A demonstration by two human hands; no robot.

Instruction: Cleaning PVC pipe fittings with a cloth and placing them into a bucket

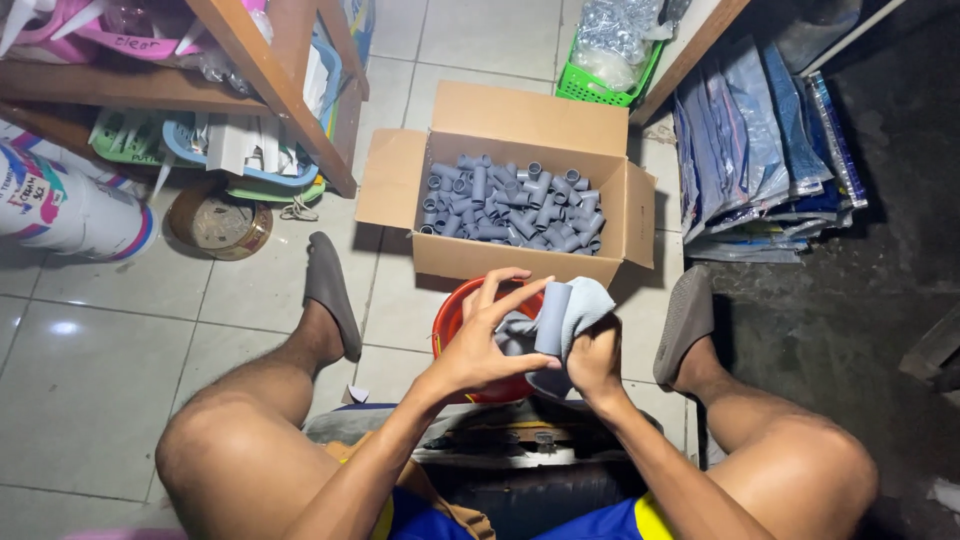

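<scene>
open brown carton, labelled white tub

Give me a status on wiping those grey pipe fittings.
Done: cannot tell; no wiped pile shows, and the red bucket is mostly hidden. In hand: one grey fitting, held by the left hand, with the right hand holding a blue cloth. Left: the cardboard box looks full.
</scene>
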